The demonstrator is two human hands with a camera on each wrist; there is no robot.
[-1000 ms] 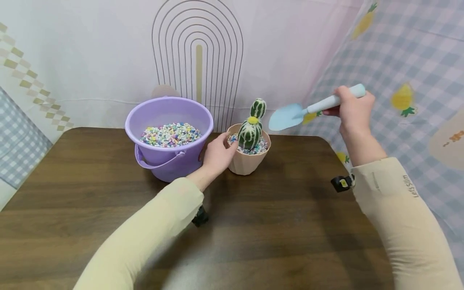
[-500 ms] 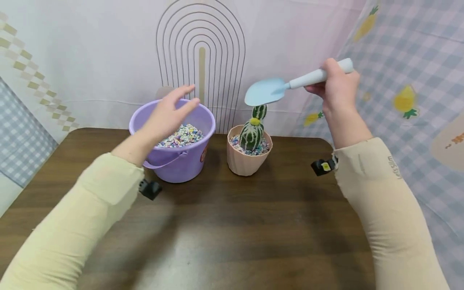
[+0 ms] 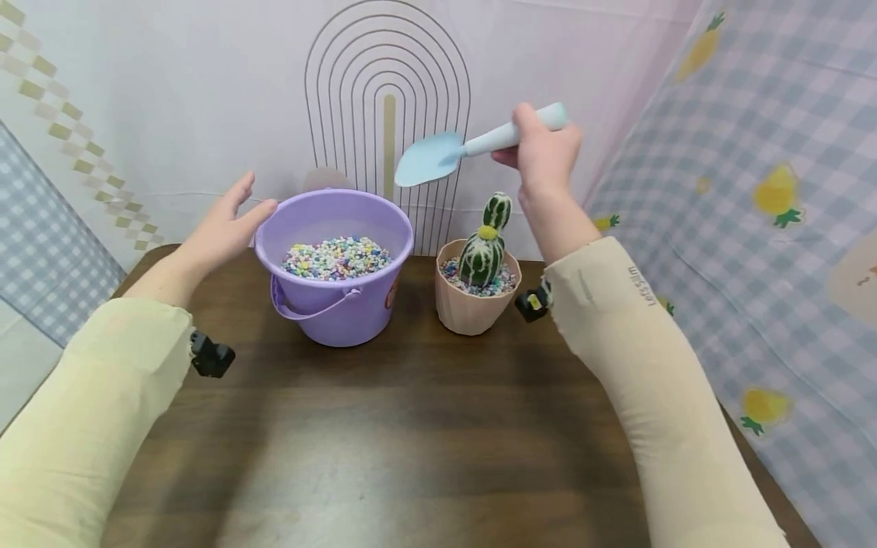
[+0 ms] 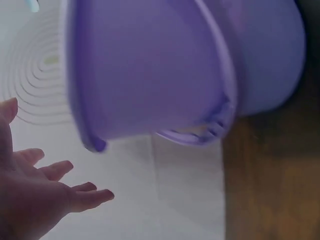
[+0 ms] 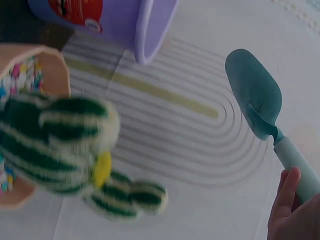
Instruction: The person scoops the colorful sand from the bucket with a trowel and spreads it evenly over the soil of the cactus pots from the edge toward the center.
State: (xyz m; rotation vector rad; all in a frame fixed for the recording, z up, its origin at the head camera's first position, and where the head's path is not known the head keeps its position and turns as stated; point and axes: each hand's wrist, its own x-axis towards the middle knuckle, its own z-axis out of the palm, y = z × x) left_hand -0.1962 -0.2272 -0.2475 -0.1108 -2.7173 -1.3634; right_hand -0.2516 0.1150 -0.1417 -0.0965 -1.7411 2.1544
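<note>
My right hand (image 3: 548, 152) grips the pale handle of a light blue trowel (image 3: 430, 158), holding it in the air behind and above the cactus pot. The right wrist view shows the trowel (image 5: 255, 95) with its blade bare on the side that faces the camera. Just left of the purple bucket (image 3: 346, 312), my left hand (image 3: 219, 228) hovers with fingers spread and nothing in it. In the left wrist view that hand (image 4: 45, 195) is apart from the bucket wall (image 4: 150, 65). Small multicoloured pebbles (image 3: 336, 259) lie inside the bucket.
A striped green cactus (image 3: 482, 259) with a yellow flower stands in a peach pot (image 3: 469, 308), right of the bucket. Pebbles surround its base. The brown table (image 3: 384, 441) ends at a white cloth backdrop (image 3: 240, 91). A checked cloth (image 3: 740, 251) hangs at the right.
My left hand has left the pot's rim and crossed over the bucket to its left side. The trowel has risen and moved left, past the cactus, in my right hand.
</note>
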